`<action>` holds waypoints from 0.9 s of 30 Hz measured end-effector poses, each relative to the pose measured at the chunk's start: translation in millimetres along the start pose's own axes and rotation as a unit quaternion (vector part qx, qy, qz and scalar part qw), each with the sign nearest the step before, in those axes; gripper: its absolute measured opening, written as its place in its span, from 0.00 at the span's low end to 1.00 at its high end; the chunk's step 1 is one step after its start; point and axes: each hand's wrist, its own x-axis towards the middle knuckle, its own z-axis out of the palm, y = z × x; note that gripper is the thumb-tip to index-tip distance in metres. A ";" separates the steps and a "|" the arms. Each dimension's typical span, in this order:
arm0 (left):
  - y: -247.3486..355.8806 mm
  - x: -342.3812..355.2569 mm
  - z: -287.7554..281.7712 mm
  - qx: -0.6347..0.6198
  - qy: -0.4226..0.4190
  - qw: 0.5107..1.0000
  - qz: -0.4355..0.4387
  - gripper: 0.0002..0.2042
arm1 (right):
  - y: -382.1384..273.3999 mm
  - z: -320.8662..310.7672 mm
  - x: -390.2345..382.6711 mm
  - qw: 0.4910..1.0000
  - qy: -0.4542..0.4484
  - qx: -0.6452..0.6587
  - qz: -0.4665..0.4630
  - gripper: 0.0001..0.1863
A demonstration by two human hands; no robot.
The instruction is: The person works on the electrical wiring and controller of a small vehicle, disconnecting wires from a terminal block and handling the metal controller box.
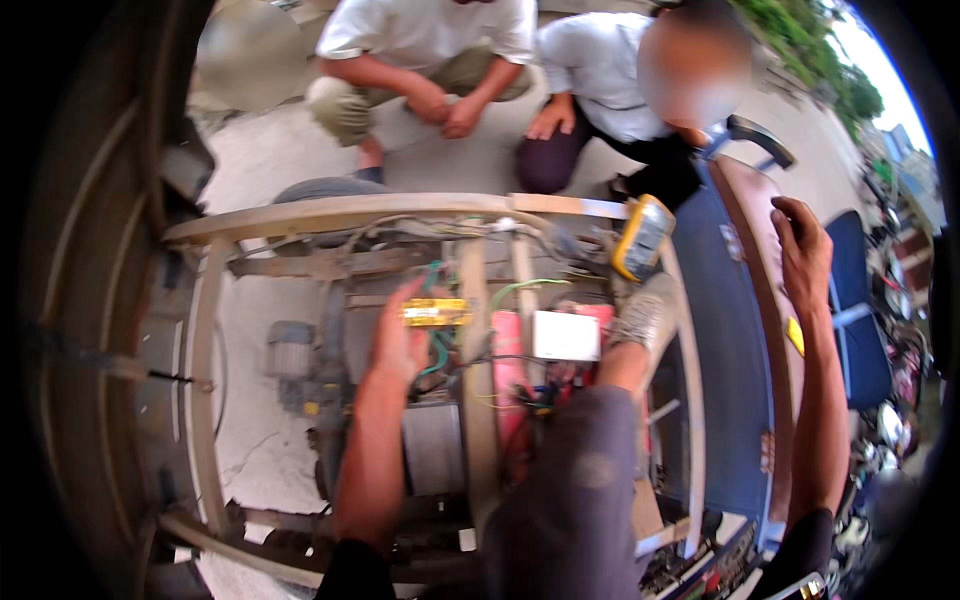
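Observation:
My left hand (398,335), blurred, grips a yellow strip-shaped component (435,311) with green wires (438,355) behind it, over the open metal frame (380,205). My right hand (803,235) is raised at the right, beside the brown padded panel (745,190), its fingers bent and apart with nothing visible in them. A yellow-and-black meter (640,235) leans at the frame's far right corner. A white box (566,335) sits on red blocks (511,365) among loose wires, right of the yellow component. A small yellow object (795,335) lies by my right forearm.
My shoed foot (642,315) is inside the frame. Two people (420,40) (595,75) crouch beyond it on pavement. Dark metal panels (110,300) stand at the left. A blue hinged lid (725,370), a blue seat (855,300) and parked vehicles (890,420) are at the right.

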 end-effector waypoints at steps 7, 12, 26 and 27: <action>30.1 -27.9 -12.9 0.025 0.034 0.998 0.049 0.17 | -195.6 141.9 -39.1 0.929 -0.252 0.159 -0.219 0.10; 23.3 -23.4 -9.4 0.016 0.007 0.999 0.050 0.16 | -249.1 247.7 -66.0 0.902 -0.372 0.140 -0.167 0.15; 26.6 -26.9 -3.2 0.048 0.053 0.997 0.019 0.12 | -238.5 299.3 -102.7 0.784 -0.467 0.387 0.133 0.16; 27.8 -30.3 -0.1 0.031 0.053 0.998 0.020 0.11 | -238.2 300.5 -103.6 0.776 -0.468 0.399 0.144 0.16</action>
